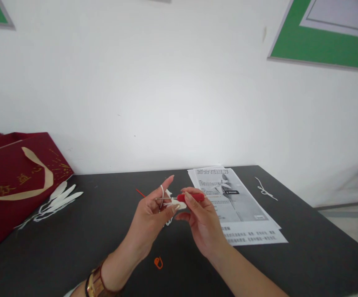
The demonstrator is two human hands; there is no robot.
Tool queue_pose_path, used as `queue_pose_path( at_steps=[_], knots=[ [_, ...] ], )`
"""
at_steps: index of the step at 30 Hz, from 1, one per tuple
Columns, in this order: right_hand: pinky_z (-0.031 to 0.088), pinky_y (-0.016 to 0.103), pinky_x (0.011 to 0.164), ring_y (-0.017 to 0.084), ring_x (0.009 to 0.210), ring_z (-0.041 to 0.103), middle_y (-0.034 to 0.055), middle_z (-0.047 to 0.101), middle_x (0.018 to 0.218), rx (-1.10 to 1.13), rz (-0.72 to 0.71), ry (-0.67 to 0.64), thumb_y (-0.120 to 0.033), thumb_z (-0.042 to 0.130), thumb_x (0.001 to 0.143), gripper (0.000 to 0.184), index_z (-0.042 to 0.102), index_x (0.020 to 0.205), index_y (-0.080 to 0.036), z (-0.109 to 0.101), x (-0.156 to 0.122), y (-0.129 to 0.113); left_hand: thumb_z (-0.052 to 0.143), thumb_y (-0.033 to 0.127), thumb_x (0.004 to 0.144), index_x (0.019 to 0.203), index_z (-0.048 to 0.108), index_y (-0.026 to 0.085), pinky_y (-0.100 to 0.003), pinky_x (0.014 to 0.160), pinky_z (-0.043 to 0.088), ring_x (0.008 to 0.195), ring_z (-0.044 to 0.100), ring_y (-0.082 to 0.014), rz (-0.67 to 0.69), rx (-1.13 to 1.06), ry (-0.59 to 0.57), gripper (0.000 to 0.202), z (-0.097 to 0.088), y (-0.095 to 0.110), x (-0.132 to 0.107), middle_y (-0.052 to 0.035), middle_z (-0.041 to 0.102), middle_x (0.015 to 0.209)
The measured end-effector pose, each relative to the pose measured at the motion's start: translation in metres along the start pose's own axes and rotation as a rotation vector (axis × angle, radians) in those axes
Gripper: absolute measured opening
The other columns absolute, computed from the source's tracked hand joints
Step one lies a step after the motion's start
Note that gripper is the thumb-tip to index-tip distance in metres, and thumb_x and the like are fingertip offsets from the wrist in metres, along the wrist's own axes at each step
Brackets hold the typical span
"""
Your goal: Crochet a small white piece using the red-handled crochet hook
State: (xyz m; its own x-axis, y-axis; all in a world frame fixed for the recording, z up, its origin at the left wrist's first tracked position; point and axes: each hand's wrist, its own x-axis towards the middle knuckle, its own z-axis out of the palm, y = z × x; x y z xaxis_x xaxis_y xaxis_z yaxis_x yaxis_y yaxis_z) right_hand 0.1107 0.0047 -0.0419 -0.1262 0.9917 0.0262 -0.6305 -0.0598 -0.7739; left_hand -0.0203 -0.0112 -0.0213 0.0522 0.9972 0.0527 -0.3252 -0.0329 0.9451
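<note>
My left hand is raised above a dark table, fingers pinched on a small white crocheted piece, with white yarn looped over the raised index finger. My right hand grips a red-handled crochet hook, its thin metal shaft pointing left into the white piece. The two hands almost touch at the work.
An orange stitch marker lies on the table below the hands. Printed instruction sheets lie to the right, with a scrap of white yarn beyond. White crocheted petals and a dark red gift bag sit at the left. A white wall stands behind.
</note>
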Motion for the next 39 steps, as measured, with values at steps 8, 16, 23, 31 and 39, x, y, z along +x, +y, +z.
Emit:
queue_pose_path(
  at_steps=[8, 16, 23, 31, 39],
  knots=[
    [0.058, 0.021, 0.054, 0.013, 0.061, 0.068, 0.0013, 0.073, 0.070, -0.100, 0.040, -0.013, -0.020, 0.085, 0.061, 0.023, 0.070, 0.077, -0.016, -0.004, 0.005, -0.003, 0.075, 0.027, 0.074, 0.140, 0.045, 0.023, -0.024, 0.065, 0.040, 0.068, 0.054, -0.0111, -0.028, 0.011, 0.039, 0.073, 0.005, 0.000, -0.002, 0.0020, 0.062, 0.073],
    [0.059, 0.021, 0.056, 0.008, 0.049, 0.064, -0.0008, 0.072, 0.061, -0.051, 0.096, -0.034, -0.019, 0.088, 0.056, 0.022, 0.071, 0.069, -0.014, -0.004, 0.005, -0.011, 0.072, 0.027, 0.077, 0.128, 0.057, 0.021, -0.028, 0.070, 0.042, 0.071, 0.056, -0.0150, -0.007, 0.219, -0.111, 0.054, -0.011, 0.014, 0.004, 0.0013, 0.062, 0.071],
    [0.060, 0.022, 0.053, 0.010, 0.049, 0.065, -0.0015, 0.070, 0.060, -0.060, 0.113, -0.047, -0.018, 0.088, 0.053, 0.022, 0.070, 0.065, -0.014, -0.004, 0.004, -0.014, 0.066, 0.022, 0.079, 0.068, 0.065, 0.019, -0.041, 0.098, 0.034, 0.126, 0.045, -0.0310, 0.170, 0.561, -0.209, 0.011, -0.015, 0.027, 0.005, -0.0075, 0.068, 0.078],
    [0.060, 0.023, 0.054, 0.011, 0.053, 0.066, -0.0012, 0.070, 0.059, -0.076, 0.168, -0.080, -0.018, 0.088, 0.053, 0.024, 0.068, 0.065, -0.014, -0.008, 0.006, -0.016, 0.066, 0.024, 0.078, 0.076, 0.067, 0.018, -0.042, 0.094, 0.038, 0.111, 0.056, -0.0308, 0.171, 0.637, -0.216, 0.007, -0.017, 0.023, 0.005, -0.0082, 0.067, 0.082],
    [0.059, 0.021, 0.052, 0.010, 0.050, 0.065, -0.0008, 0.070, 0.060, -0.109, 0.170, -0.134, -0.021, 0.087, 0.058, 0.022, 0.068, 0.069, -0.014, -0.010, 0.009, -0.018, 0.068, 0.023, 0.079, 0.148, 0.028, 0.022, -0.030, 0.070, 0.046, 0.072, 0.057, -0.0160, 0.020, 0.308, -0.214, 0.080, -0.013, 0.013, 0.003, 0.0013, 0.059, 0.076]
  ],
)
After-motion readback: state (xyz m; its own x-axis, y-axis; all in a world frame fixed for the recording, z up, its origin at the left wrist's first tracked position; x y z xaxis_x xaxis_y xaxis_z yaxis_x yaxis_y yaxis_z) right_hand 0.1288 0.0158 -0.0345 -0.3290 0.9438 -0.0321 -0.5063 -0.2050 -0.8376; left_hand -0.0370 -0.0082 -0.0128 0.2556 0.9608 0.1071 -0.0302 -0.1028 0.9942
